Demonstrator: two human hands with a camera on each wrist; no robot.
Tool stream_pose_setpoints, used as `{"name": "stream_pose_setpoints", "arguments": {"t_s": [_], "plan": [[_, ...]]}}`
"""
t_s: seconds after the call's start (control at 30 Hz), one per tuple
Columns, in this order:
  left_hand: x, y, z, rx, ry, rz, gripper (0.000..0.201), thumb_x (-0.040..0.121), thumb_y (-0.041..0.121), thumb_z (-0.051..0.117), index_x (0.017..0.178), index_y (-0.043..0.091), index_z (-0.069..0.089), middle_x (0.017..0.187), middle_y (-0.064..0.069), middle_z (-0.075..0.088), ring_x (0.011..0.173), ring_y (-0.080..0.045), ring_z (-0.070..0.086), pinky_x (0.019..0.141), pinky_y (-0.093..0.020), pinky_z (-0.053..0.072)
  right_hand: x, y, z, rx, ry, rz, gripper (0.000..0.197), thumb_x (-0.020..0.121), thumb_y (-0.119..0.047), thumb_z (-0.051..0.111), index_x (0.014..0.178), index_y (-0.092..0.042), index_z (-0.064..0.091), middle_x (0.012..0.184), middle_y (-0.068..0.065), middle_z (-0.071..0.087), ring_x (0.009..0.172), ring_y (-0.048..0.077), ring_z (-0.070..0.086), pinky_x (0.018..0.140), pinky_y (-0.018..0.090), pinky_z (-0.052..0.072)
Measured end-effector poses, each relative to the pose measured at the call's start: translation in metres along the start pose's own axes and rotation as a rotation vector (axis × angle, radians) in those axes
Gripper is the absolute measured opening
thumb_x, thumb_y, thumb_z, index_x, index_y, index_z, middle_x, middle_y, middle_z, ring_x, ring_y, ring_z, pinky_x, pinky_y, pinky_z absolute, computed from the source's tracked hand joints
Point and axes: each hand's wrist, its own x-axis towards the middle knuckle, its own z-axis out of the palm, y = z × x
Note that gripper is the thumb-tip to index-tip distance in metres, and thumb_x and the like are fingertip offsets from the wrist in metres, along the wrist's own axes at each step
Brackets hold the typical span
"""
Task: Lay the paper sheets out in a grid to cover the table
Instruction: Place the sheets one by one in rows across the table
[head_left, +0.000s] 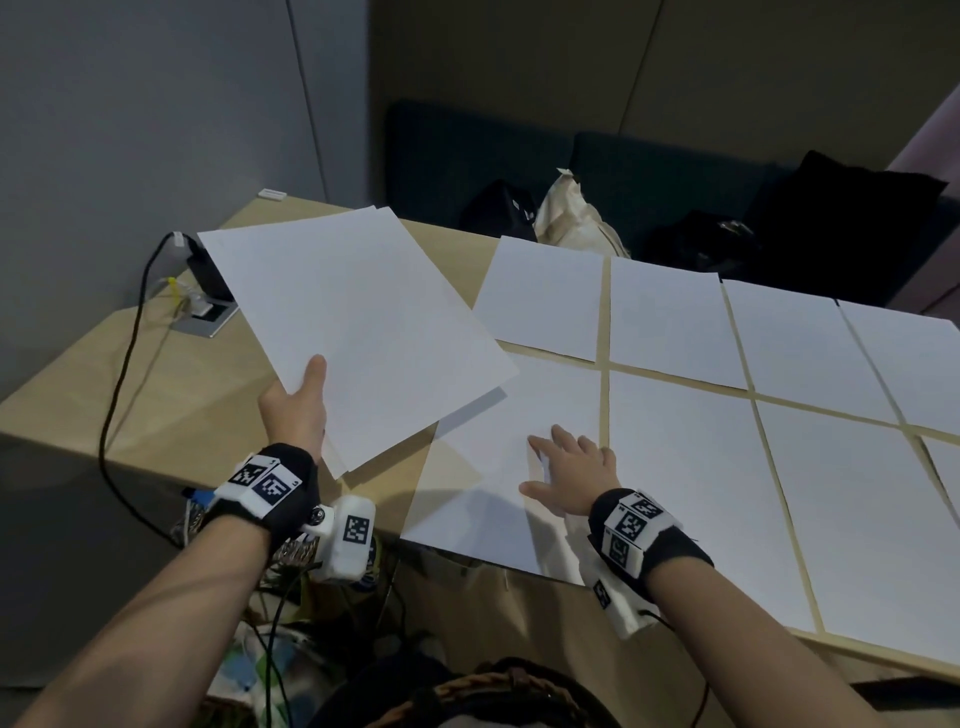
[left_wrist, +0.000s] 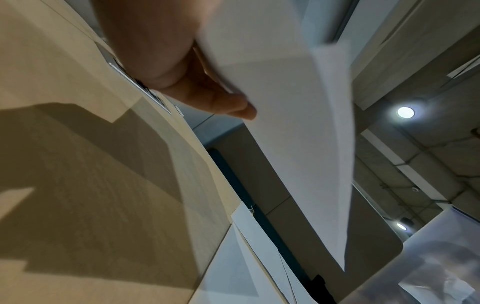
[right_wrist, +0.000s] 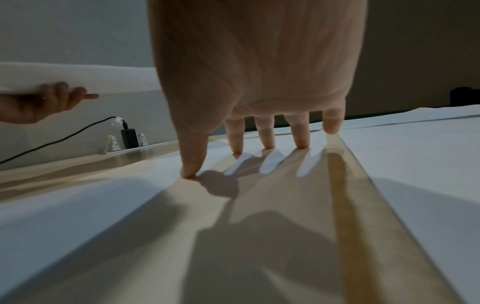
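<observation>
Left hand (head_left: 293, 402) grips paper stack (head_left: 343, 332) above table (head_left: 156, 374), 10 o'clock. Right hand (head_left: 571, 475), fingers spread flat, presses sheet (head_left: 498, 499) at 6 o'clock.

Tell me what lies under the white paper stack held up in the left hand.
Under the raised white paper stack gripped by the left hand: bare wooden table and the far left corner of the sheet under the right hand. Anything else there is covered.
</observation>
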Motion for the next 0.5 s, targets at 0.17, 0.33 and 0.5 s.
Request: {"name": "stream_pose_setpoints", "arguments": {"t_s": [0.17, 0.33, 0.5], "plan": [[0.0045, -0.0035, 0.0012, 0.008, -0.004, -0.023, 0.020, 0.091, 0.026, 0.058, 0.103, 0.009, 0.057, 0.092, 0.002, 0.061, 0.092, -0.018, 0.057, 0.079, -0.025, 0.042, 0.0005, -0.0002, -0.0010, 0.001, 0.007, 0.012, 0.071, 0.085, -0.057, 0.049, 0.147, -0.034, 0.021, 0.159, -0.002, 0.011, 0.143, 0.033, 0.018, 0.115, 0.051, 0.013], [0.0071, -0.0024, 0.0007, -0.002, 0.000, -0.015, 0.018, 0.091, 0.024, 0.058, 0.103, 0.010, 0.058, 0.085, 0.006, 0.061, 0.091, -0.018, 0.057, 0.079, -0.024, 0.041, 0.0028, -0.0010, -0.0030, 0.007, 0.005, 0.013, 0.071, 0.085, -0.057, 0.049, 0.147, -0.034, 0.022, 0.158, -0.001, 0.013, 0.142, 0.032, 0.019, 0.115, 0.052, 0.013], [0.0096, -0.0021, -0.0008, 0.002, 0.006, -0.014, 0.016, 0.091, 0.024, 0.057, 0.099, 0.011, 0.056, 0.079, 0.012, 0.057, 0.090, -0.018, 0.056, 0.078, -0.024, 0.040, 0.0039, -0.0024, -0.0047, 0.011, 0.003, 0.010, 0.071, 0.085, -0.056, 0.049, 0.146, -0.034, 0.022, 0.158, -0.001, 0.014, 0.142, 0.032, 0.019, 0.114, 0.052, 0.013]]}}
